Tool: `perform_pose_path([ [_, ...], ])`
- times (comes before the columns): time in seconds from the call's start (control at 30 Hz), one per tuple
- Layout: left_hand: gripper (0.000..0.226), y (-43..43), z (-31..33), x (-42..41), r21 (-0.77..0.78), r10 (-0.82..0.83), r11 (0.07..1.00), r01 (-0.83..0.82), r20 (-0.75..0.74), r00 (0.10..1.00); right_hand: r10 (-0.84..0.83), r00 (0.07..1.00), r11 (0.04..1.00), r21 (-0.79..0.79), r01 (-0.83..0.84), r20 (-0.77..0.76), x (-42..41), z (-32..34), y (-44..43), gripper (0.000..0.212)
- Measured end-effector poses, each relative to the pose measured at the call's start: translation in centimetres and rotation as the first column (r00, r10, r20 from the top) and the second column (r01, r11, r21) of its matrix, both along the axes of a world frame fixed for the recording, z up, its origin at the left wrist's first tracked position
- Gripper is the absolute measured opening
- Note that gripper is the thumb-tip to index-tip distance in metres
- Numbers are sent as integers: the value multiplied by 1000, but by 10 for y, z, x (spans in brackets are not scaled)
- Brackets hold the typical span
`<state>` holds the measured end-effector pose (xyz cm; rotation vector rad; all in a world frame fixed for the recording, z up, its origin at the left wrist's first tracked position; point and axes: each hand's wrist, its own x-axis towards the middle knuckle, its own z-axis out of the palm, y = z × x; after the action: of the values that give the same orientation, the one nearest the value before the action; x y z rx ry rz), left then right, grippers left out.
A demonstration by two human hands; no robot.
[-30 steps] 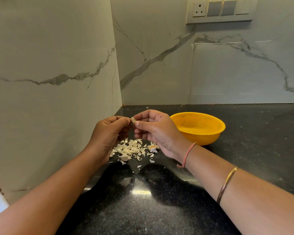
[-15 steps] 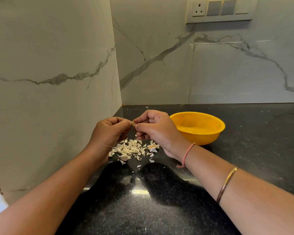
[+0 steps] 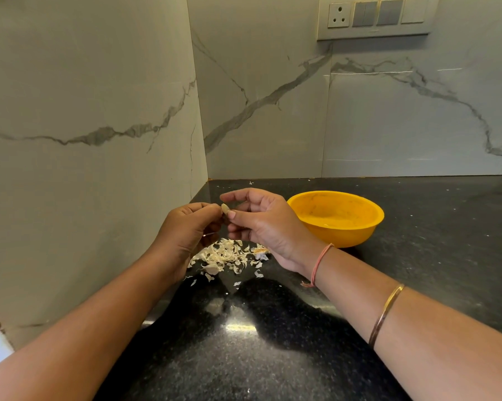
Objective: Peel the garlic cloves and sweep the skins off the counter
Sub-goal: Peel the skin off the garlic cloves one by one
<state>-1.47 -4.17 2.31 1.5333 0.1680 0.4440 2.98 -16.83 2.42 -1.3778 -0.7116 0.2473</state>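
Right hand (image 3: 261, 224) fingers now lifted, loose, thumb on garlic clove (image 3: 225, 209); left hand (image 3: 186, 230) pinches it; skins (image 3: 226, 256) at 6 o'clock.

Pale garlic clove (image 3: 224, 209) aloft above scattered papery skins (image 3: 229, 256).
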Motion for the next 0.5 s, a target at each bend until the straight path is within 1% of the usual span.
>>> perform_pose_path([
  [0.2,15,1,2,-2,-33,9,999,-9,16,1000,-17,1000,1000,19,17,-27,2,0,-1,20],
  [0.33,6,1,1,-2,24,10,1000,-11,14,1000,-45,999,999,9,45,-7,1,0,-1,16],
  [0.5,6,2,0,-1,45,35,998,-36,12,999,-47,999,999,-13,47,24,1,0,-2,12],
])
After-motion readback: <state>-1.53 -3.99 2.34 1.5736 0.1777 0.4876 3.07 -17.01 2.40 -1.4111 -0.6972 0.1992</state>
